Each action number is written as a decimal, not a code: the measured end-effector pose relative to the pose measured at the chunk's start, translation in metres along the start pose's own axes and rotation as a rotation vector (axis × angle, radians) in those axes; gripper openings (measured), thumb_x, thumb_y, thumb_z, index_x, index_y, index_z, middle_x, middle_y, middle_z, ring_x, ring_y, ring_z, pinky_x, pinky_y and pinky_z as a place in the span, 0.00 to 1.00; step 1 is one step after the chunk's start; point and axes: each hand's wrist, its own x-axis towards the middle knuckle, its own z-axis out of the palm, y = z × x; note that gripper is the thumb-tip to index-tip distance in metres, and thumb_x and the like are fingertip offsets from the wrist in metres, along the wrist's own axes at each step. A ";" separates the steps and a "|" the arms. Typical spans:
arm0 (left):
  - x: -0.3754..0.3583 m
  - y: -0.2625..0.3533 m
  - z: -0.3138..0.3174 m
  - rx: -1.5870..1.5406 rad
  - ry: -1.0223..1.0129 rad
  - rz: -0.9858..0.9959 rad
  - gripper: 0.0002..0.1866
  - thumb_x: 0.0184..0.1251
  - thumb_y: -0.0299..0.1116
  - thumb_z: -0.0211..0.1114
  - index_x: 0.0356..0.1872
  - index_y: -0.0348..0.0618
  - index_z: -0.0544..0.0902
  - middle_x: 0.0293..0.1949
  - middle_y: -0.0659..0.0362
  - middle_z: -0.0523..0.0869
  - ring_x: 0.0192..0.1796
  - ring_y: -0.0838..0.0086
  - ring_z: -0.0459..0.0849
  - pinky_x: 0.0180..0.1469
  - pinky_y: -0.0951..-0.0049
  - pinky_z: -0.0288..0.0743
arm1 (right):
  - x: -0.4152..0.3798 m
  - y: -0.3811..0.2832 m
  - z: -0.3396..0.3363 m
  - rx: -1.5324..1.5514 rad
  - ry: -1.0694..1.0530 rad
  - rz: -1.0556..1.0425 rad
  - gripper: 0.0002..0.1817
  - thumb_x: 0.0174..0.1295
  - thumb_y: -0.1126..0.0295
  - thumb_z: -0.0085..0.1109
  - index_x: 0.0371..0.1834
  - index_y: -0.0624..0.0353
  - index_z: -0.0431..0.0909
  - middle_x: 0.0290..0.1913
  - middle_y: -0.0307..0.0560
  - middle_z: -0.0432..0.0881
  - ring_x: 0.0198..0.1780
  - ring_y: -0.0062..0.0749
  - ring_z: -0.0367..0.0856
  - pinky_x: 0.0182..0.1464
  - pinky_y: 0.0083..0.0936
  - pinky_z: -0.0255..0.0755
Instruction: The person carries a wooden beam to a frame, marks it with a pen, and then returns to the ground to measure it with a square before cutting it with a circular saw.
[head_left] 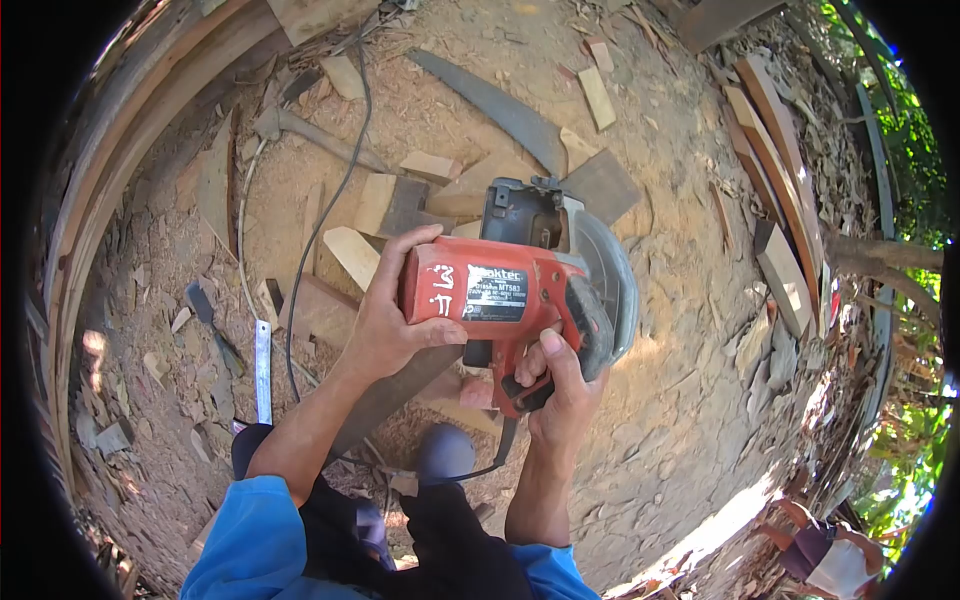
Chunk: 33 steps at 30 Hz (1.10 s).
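A red circular saw (500,290) with a grey blade guard hangs in front of me, above the ground. My left hand (410,300) is wrapped round the end of its red motor housing, thumb below the label. The fingers of my right hand (562,385) are closed round the saw's rear handle, beside the black trigger area. From the handle a black cord (508,440) runs down and to the left past my feet. The guard hides the blade. Wood offcuts (352,256) lie on the dirt beneath the saw.
A handsaw (495,105) and a hammer-like tool (315,135) lie beyond the offcuts. A metal strip (263,370) is at left. Long boards (770,160) lie at right, curved-looking planks (150,120) at upper left. Another person (825,555) is at lower right.
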 end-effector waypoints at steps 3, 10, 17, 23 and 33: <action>0.002 0.000 0.000 -0.011 0.004 -0.003 0.57 0.39 0.48 0.87 0.71 0.43 0.62 0.59 0.54 0.74 0.62 0.69 0.76 0.64 0.68 0.71 | 0.002 0.000 -0.001 -0.040 -0.016 0.006 0.09 0.62 0.73 0.60 0.41 0.67 0.74 0.20 0.39 0.72 0.20 0.21 0.69 0.24 0.20 0.66; 0.007 0.001 0.000 -0.010 0.004 0.007 0.57 0.39 0.48 0.87 0.71 0.42 0.63 0.60 0.53 0.74 0.62 0.68 0.75 0.65 0.67 0.70 | 0.006 -0.002 0.004 0.013 -0.003 -0.014 0.09 0.62 0.71 0.65 0.36 0.65 0.76 0.19 0.38 0.73 0.20 0.20 0.71 0.24 0.18 0.62; 0.012 0.003 0.000 -0.019 0.006 -0.005 0.56 0.40 0.48 0.86 0.70 0.42 0.63 0.60 0.53 0.74 0.62 0.69 0.75 0.65 0.68 0.70 | 0.011 -0.002 0.005 0.002 -0.005 -0.021 0.09 0.62 0.71 0.65 0.35 0.65 0.76 0.19 0.38 0.73 0.20 0.20 0.71 0.24 0.18 0.62; 0.016 0.004 -0.001 -0.031 0.000 -0.012 0.56 0.40 0.48 0.86 0.70 0.42 0.62 0.60 0.53 0.74 0.62 0.69 0.75 0.65 0.68 0.70 | 0.015 -0.004 0.008 0.000 -0.019 -0.019 0.09 0.62 0.70 0.65 0.35 0.64 0.76 0.19 0.38 0.73 0.21 0.19 0.71 0.24 0.18 0.62; 0.024 0.004 -0.002 -0.038 0.007 -0.012 0.55 0.41 0.46 0.86 0.71 0.42 0.62 0.60 0.54 0.74 0.62 0.70 0.75 0.65 0.68 0.71 | 0.021 -0.006 0.012 0.007 -0.007 -0.013 0.08 0.62 0.71 0.64 0.34 0.64 0.75 0.19 0.37 0.73 0.20 0.19 0.71 0.24 0.18 0.63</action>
